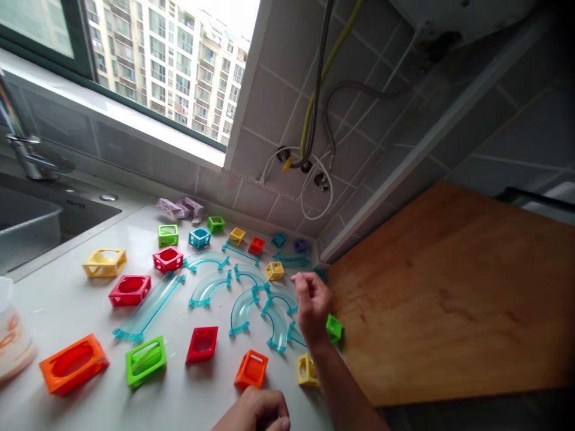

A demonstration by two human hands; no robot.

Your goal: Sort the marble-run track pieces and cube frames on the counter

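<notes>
My right hand [312,299] is closed over the right side of the white counter, its fingers curled. Whatever it may hold is hidden. Near its fingertips sits a small yellow cube frame [275,271], and clear teal curved track pieces [283,296] lie to its left. Beyond the wrist is a green cube frame [333,328]. At the bottom edge my left hand [258,410] is curled closed, no object showing in it. It is just in front of an orange cube frame [251,368]. A yellow cube frame [308,369] is partly covered by my right forearm.
Red block frames [130,291], a green frame [146,361] and a straight teal track [150,308] lie to the left. A sink [85,203] and a plastic cup [13,335] border the left. A wooden board [449,299] stands at the right. Cables hang on the tiled wall.
</notes>
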